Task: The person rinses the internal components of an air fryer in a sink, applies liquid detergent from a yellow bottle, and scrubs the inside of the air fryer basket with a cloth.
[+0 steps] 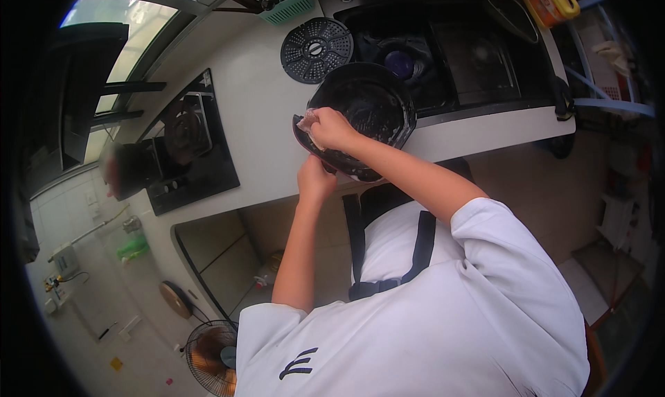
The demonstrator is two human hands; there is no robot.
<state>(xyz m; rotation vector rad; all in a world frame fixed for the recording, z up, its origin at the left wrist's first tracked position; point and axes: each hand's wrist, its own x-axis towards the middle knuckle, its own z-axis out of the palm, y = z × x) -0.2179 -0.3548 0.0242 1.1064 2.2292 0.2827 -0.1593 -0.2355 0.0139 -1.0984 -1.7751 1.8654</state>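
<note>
A black air fryer drawer (369,106) is tilted at the counter's front edge, its open side towards me. Whitish suds streak its inner floor and wall. My left hand (316,177) grips the drawer low on its near left side, and the fingers there are partly hidden. Pinched in my right hand (333,129) is a pale scrubbing cloth (307,120), pressed against the inside of the drawer's left rim. A round perforated air fryer tray (317,50) lies flat on the counter just behind the drawer.
Behind and to the right is a black sink (415,93) with a purple round object (399,64) in it. A green basket of utensils (288,6) stands at the back. The cooktop (218,163) is at left, a yellow-handled jug (552,4) at far right, a fan (210,358) below left.
</note>
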